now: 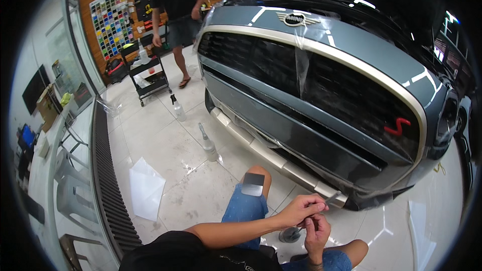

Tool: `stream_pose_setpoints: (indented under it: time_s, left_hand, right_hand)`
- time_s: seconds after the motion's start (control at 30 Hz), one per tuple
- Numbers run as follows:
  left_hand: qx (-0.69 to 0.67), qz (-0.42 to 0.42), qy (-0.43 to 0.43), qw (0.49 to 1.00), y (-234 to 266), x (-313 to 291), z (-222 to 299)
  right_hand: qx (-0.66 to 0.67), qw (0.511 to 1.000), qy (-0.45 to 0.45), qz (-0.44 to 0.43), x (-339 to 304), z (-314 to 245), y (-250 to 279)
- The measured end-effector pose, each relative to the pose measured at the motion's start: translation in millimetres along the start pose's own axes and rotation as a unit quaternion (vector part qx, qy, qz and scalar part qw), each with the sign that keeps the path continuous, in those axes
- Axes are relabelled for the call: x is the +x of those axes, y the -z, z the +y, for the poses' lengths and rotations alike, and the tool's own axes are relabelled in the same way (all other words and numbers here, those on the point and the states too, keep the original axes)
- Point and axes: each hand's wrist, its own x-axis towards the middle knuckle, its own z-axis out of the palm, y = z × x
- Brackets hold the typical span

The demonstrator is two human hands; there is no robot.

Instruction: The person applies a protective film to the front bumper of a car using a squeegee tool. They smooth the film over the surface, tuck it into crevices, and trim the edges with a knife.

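Closely together, the left hand (pixel 305 209) and right hand (pixel 317 232) work with bent fingers; the left pinches a dark strip (pixel 332 198) pointing to 2 o'clock. Whether the right grips anything, I cannot tell. From the hands, the car (pixel 291 125) stands at 12 o'clock, a card (pixel 252 189) on the knee (pixel 262 174) at 10.
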Motion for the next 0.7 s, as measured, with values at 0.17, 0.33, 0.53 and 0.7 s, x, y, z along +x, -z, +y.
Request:
stream_pose_setpoints:
  time_s: [0.17, 0.33, 0.53, 0.7]
  left_hand:
    - [-0.243, 0.088, 0.130, 0.957, -0.3, -10.6, 27.0]
    - [-0.213, 0.113, -0.034, 0.970, -21.3, 2.7, 18.8]
    - [-0.247, -0.033, -0.005, 0.968, -16.1, 15.9, 73.1]
    - [-0.114, -0.113, -0.003, 0.987, -46.4, 7.4, 67.4]
  right_hand:
    - [0.218, 0.963, -0.080, 0.135, 10.8, -23.2, -42.4]
    - [0.198, 0.967, -0.133, 0.084, -11.3, -35.1, -14.3]
    - [0.147, 0.966, -0.204, 0.059, -39.6, -44.7, 7.4]
    - [0.033, 0.976, -0.147, 0.159, -24.2, -74.3, 45.5]
